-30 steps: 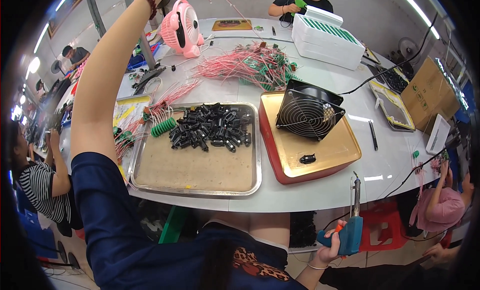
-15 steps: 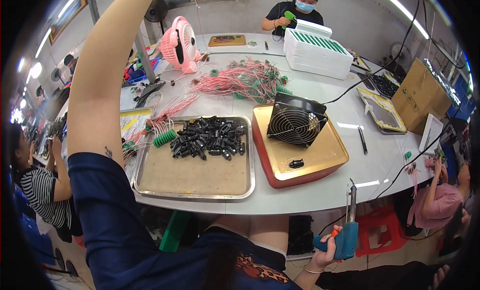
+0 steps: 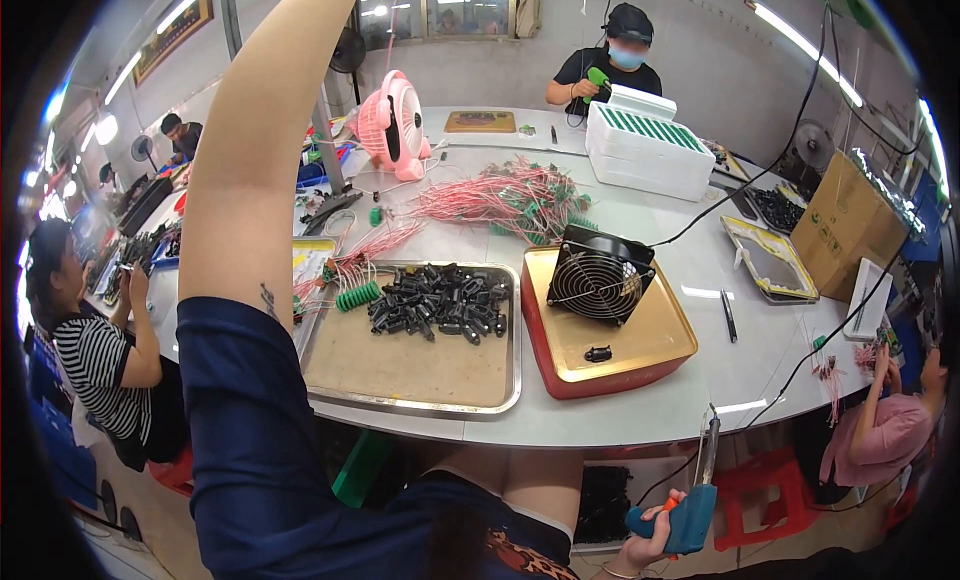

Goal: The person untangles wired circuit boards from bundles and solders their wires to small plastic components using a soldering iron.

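My right hand [image 3: 648, 542], low at the right beyond the table's near edge, is closed round the handle of a teal soldering gun [image 3: 692, 518]. The gun's thin metal tip points upward, and an orange trigger shows by the fingers. My left arm reaches straight up across the left side; its hand lies beyond the top edge, hidden from view. On the table, a metal tray [image 3: 420, 392] bears a heap of small black plastic parts [image 3: 435, 300]. A red and gold tin box [image 3: 650, 355] carries a black axial fan [image 3: 602, 278] and a single black part [image 3: 598, 354].
Red-and-white wires with green boards [image 3: 510, 202] lie in a heap behind the tray. Near them stands a pink fan [image 3: 393, 128]. A white foam box [image 3: 650, 150] holds green boards. A black cable [image 3: 790, 385] crosses the right side. Co-workers sit around; one holds a green tool.
The whole view has shifted, so the table and its things appear farther right and lower. My right hand keeps hold of the soldering gun; my left arm stays raised.
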{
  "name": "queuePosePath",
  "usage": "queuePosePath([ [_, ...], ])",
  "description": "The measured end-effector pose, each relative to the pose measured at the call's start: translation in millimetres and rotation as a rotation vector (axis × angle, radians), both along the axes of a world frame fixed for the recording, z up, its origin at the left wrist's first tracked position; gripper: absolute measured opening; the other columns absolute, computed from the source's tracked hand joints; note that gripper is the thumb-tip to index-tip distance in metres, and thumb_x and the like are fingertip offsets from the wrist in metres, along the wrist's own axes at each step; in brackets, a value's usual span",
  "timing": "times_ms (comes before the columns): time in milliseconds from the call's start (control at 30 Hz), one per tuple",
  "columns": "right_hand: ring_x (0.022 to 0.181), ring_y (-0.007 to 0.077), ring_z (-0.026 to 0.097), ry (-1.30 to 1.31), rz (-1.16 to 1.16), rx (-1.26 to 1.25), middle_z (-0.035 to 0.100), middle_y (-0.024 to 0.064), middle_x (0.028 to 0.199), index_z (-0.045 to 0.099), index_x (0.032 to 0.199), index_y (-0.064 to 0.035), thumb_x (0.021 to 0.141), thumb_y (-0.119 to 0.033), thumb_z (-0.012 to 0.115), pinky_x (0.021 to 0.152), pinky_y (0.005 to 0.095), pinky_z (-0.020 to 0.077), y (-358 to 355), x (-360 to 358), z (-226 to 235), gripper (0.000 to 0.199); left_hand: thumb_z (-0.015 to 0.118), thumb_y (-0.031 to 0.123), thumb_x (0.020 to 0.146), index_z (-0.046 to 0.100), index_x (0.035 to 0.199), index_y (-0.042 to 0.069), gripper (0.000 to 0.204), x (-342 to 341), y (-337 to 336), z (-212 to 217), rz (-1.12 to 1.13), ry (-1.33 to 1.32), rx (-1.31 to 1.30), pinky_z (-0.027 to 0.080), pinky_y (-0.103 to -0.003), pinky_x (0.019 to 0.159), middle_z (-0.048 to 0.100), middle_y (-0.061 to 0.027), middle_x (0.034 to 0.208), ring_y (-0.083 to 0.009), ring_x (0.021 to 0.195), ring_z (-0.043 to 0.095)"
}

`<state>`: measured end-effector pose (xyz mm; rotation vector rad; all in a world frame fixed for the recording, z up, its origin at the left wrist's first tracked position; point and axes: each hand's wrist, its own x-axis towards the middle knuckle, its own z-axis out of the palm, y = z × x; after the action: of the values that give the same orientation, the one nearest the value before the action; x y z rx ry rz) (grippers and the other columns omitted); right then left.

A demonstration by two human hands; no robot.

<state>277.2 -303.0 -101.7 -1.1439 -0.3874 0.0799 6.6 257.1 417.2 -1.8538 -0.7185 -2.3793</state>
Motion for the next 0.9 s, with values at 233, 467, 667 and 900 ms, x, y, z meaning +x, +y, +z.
queuePosePath([
  [233, 0.054, 0.0118, 0.046, -0.001, -0.008, -0.002, 0.058, 0.0192, 0.108, 0.046, 0.119, 0.0103, 0.071, -0.007, 0.051, 0.058, 0.0223, 0.0408, -4, 2, -1, 0.052, 0.071, 0.007, 0.075, 0.060, 0.098, -0.001, 0.026, 23, 5, 5, -0.198, -0.006, -0.004, 0.051, -0.031, 0.071, 0.063, -0.0117, 0.090, -0.0195, 0.081, 0.061],
  [467, 0.056, 0.0122, 0.047, -0.012, -0.025, 0.003, 0.058, 0.0196, 0.109, 0.049, 0.116, 0.0106, 0.072, -0.007, 0.049, 0.059, 0.0226, 0.0408, -9, 6, -7, 0.048, 0.066, 0.002, 0.078, 0.057, 0.101, -0.002, 0.025, 65, -10, -2, -0.344, 0.084, -0.147, 0.052, -0.032, 0.070, 0.063, -0.0132, 0.090, -0.0208, 0.082, 0.063],
  [667, 0.057, 0.0118, 0.048, -0.007, -0.025, -0.005, 0.058, 0.0195, 0.109, 0.050, 0.115, 0.0104, 0.072, -0.007, 0.049, 0.057, 0.0226, 0.0406, -12, 9, -9, 0.046, 0.063, -0.001, 0.081, 0.055, 0.102, -0.002, 0.023, 94, -15, -3, -0.474, 0.106, -0.130, 0.054, -0.031, 0.067, 0.062, -0.0141, 0.091, -0.0216, 0.078, 0.064],
  [900, 0.057, 0.0118, 0.048, 0.010, -0.009, 0.013, 0.058, 0.0186, 0.106, 0.049, 0.115, 0.0098, 0.071, -0.008, 0.051, 0.057, 0.0222, 0.0410, -9, 7, -3, 0.048, 0.063, 0.000, 0.081, 0.054, 0.102, -0.001, 0.023, 95, -16, -7, -0.422, 0.070, -0.186, 0.055, -0.030, 0.062, 0.062, -0.0131, 0.090, -0.0195, 0.075, 0.064],
])
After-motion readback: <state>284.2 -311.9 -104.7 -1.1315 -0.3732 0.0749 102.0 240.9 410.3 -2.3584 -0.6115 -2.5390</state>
